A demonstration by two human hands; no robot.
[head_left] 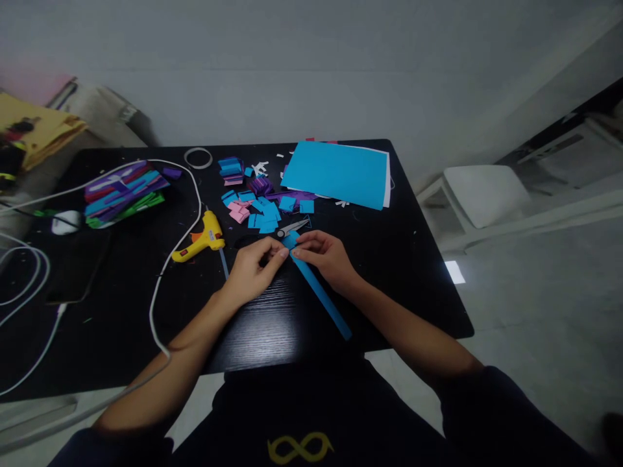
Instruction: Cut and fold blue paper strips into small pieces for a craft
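A long blue paper strip (321,295) slants across the front of the black table, its upper end between my two hands. My left hand (257,266) pinches that end from the left, thumb and forefinger together. From the right, my right hand (328,256) grips the same strip between thumb and fingers. The upper end looks folded over, though the fingers partly cover it. Just beyond my fingertips lie scissors (293,227), handles partly hidden. Small blue paper pieces (265,214) and pink paper pieces (239,211) are scattered past them.
A yellow glue gun (207,237) lies left, beside a white cable (156,305) crossing the table. Blue sheets (335,172) are stacked at back right. Bundled coloured strips (124,191), a tape ring (198,158) and a phone (78,269) are also there. A white stool (487,194) stands right.
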